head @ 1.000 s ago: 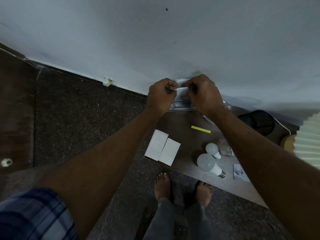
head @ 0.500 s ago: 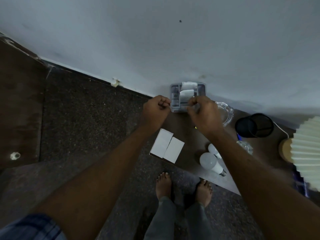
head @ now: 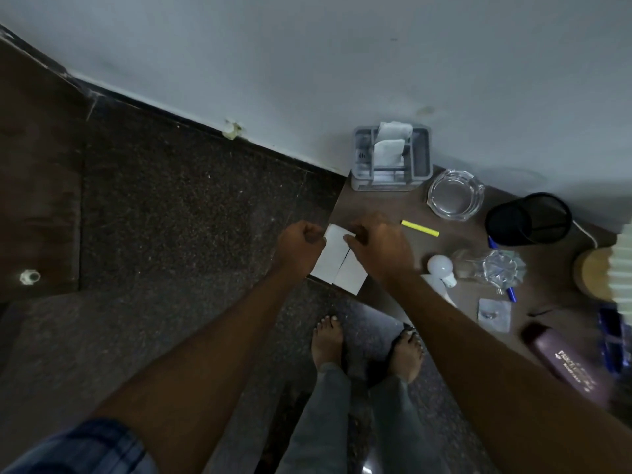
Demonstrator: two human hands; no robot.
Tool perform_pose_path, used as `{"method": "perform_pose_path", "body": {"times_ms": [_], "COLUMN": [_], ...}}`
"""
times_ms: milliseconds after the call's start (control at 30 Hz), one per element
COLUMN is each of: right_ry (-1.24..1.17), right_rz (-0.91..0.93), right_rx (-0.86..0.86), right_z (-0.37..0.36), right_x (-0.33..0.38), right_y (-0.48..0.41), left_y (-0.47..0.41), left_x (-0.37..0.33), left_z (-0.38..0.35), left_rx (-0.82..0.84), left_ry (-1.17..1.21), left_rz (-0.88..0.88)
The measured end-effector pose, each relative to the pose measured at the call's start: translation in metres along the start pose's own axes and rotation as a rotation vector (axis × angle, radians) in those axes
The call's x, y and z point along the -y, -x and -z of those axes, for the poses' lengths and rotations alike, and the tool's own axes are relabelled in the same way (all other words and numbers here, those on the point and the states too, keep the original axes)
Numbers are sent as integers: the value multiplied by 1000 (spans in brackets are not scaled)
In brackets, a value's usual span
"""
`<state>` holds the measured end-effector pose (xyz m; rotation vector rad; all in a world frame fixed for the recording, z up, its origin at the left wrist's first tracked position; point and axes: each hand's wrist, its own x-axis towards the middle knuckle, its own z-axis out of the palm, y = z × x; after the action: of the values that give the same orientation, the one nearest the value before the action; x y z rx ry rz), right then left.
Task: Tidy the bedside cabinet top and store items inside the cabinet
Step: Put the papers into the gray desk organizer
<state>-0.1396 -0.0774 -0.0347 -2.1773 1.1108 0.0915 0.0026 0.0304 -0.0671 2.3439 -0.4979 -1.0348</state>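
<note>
Two white boxes [head: 331, 260] lie side by side at the left front corner of the brown cabinet top [head: 374, 205]. My left hand [head: 301, 246] is a closed fist touching the left box's outer edge. My right hand [head: 381, 249] lies over the right box, with fingertips on the seam between the two boxes; its grip is hidden. A grey organiser [head: 423, 157] with white packets [head: 388, 148] stands at the back against the wall. Beside it are a glass ashtray [head: 455, 195] and a yellow marker [head: 420, 228].
To the right are a black mesh cup [head: 528, 218], a white bulb [head: 441, 266], a glass vase on its side [head: 492, 268], a blue pen [head: 511, 294], a small clear packet [head: 494, 314], a dark bottle [head: 564, 362] and a lamp base [head: 593, 275]. My bare feet stand on the dark floor in front.
Both hands have come down from the grey organiser at the back to the two white boxes at the front left. The white packets stay in the organiser.
</note>
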Motion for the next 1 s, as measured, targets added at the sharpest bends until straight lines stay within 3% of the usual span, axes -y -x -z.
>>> {"method": "perform_pose_path", "body": {"times_ms": [300, 733, 867, 1000], "right_ry": [159, 161, -9, -395], "right_rz": [-73, -37, -51, -130], "right_rx": [93, 65, 5, 14], "right_z": [-44, -56, -50, -33], "right_x": [3, 12, 8, 9], "right_y": [4, -10, -10, -12], "left_y": [-11, -22, -21, -18], "left_x": [15, 12, 7, -6], "left_z": [-6, 4, 10, 21], "left_rx": [97, 134, 155, 257], "left_ry": [-27, 19, 94, 305], "left_rz": [54, 73, 78, 95]}}
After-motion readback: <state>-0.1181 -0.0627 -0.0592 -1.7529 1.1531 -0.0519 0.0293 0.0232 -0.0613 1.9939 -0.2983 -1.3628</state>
